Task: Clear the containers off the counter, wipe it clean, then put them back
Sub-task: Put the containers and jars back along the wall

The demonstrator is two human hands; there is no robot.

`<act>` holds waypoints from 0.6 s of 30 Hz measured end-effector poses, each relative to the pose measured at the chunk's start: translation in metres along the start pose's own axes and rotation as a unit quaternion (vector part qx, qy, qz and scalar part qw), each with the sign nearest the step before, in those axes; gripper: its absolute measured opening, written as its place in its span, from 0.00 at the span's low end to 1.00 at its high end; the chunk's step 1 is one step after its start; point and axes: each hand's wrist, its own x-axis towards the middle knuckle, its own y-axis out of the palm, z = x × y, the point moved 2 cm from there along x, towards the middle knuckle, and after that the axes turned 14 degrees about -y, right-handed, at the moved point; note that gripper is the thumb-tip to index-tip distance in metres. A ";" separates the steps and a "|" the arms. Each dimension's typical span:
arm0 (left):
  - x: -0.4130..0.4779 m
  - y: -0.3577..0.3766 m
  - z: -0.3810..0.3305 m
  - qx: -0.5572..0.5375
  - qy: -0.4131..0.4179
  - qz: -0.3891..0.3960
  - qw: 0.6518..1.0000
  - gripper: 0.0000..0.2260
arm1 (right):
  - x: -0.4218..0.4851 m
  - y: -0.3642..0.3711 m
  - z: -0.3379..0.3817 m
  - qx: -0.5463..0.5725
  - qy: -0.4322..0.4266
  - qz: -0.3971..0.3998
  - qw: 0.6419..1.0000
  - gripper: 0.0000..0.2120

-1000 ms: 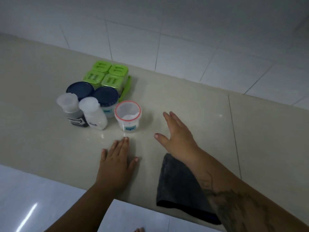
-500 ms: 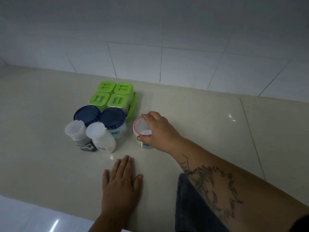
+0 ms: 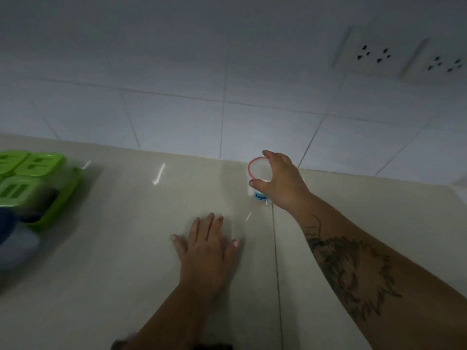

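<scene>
My right hand point(image 3: 280, 180) grips a small clear jar with a red-rimmed lid point(image 3: 257, 173) and a blue label, near the back wall on the beige counter point(image 3: 126, 248). My left hand point(image 3: 207, 248) lies flat, palm down, fingers spread, on the counter in front of the jar. At the far left edge sit the green-lidded containers in their green tray point(image 3: 38, 178). Below them a blue-lidded jar point(image 3: 7, 223) and a white bottle point(image 3: 17, 251) are blurred and partly cut off.
A white tiled wall point(image 3: 227, 84) rises behind the counter, with two socket plates point(image 3: 374, 55) at the upper right. A tile seam runs down the counter right of my left hand. A dark strip of cloth point(image 3: 212, 347) shows at the bottom edge.
My right hand reached to the red-rimmed jar, took hold of it and carried it right, away from the other containers toward the wall. The view swung right; my left hand stayed flat.
</scene>
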 end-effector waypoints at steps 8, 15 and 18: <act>0.011 0.022 -0.012 0.060 0.012 -0.019 0.998 0.36 | 0.040 -0.008 -0.090 -0.053 -0.001 -0.090 0.995 0.31; 0.013 0.026 -0.011 0.066 0.002 -0.012 0.998 0.36 | 0.047 0.003 -0.103 -0.136 -0.070 -0.075 0.985 0.29; 0.012 0.022 -0.013 0.065 0.001 -0.011 0.998 0.36 | 0.044 -0.008 -0.097 -0.135 -0.040 -0.040 0.989 0.29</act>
